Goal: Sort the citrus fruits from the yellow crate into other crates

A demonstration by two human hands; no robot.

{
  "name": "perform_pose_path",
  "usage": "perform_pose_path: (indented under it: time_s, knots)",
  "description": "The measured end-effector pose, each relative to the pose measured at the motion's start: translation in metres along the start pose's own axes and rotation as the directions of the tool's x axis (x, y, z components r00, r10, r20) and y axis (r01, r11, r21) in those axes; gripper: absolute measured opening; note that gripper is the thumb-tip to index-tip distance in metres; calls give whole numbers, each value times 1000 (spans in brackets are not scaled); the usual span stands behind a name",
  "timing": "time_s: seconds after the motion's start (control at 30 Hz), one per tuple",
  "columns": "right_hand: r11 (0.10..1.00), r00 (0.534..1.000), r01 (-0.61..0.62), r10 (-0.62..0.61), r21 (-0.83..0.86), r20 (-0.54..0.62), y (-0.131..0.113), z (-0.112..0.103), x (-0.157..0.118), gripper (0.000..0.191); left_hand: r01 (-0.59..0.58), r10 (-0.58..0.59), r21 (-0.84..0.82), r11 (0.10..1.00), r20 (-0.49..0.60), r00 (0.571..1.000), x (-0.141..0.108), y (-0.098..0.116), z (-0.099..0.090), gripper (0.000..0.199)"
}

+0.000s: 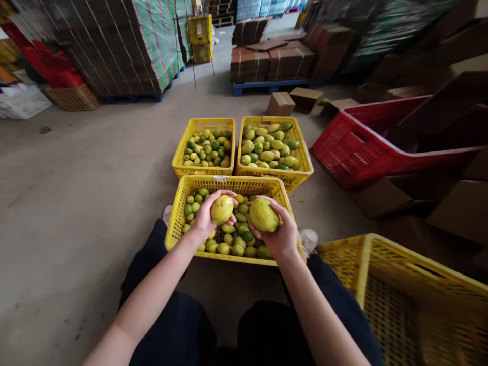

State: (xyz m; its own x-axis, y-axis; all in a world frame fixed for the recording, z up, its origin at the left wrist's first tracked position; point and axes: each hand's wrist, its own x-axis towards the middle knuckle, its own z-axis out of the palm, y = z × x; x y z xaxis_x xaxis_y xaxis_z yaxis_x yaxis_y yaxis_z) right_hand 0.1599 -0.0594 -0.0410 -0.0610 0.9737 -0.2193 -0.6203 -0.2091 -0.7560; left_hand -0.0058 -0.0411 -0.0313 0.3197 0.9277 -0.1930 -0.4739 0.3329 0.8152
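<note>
My left hand (208,216) is closed around a yellow lemon (221,209), which rests in the palm with the fingers curled behind it. In my right hand (284,231) lies a larger, greener lemon (264,214), gripped by the fingers. Both hands are above a yellow plastic crate (236,258) between my feet. Many yellow-green lemons (237,250) fill the bottom of this crate, partly hidden by my hands and forearms. Behind it stand two more yellow crates: the left one (176,161) holds small lemons (206,150), the right one (307,165) larger, longer ones (272,145).
At my right stands another yellow crate (364,269). Beyond it is a red crate (354,137) with cardboard in it, among loose cardboard boxes (400,195). Farther back, stacked cartons (290,63) sit on a blue pallet (267,87). A tall wrapped stack (110,46) is at the left.
</note>
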Motion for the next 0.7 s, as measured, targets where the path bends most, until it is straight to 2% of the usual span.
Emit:
perform_pose_path:
  time_s: [0.23,0.3,0.37,0.47,0.53,0.57,0.63,0.67,0.7]
  knots:
    - [965,985,-159,169,206,-34,1,1,4,28,175,-193,-258,950,-45,980,7,-3,-6,28]
    - [951,980,-177,194,255,-43,0,-2,6,28,242,-263,-246,939,-58,963,11,-12,-7,28]
    - [954,983,-152,172,260,-57,0,-5,7,27,352,-368,-165,921,-80,926,10,-27,-8,30]
    - [974,986,-108,130,201,-102,-1,-7,6,26,538,-539,-19,843,-51,841,-7,-59,-11,30]
    - [981,984,-113,133,160,-122,-4,-7,5,26,643,-645,81,762,-1,764,-28,-80,-15,26]
    - [982,982,-120,139,145,-126,-6,-7,4,27,727,-742,190,660,8,671,-39,-90,-18,29]
    - [983,982,-126,142,131,-122,-11,-6,3,26,812,-862,332,480,10,506,-58,-104,-25,36]
    - [984,984,-120,135,132,-118,-14,-5,3,25,834,-894,375,405,-30,448,-62,-108,-29,36]
    - [985,986,-107,123,138,-114,-17,-5,2,24,841,-899,397,368,-78,431,-63,-108,-32,35]
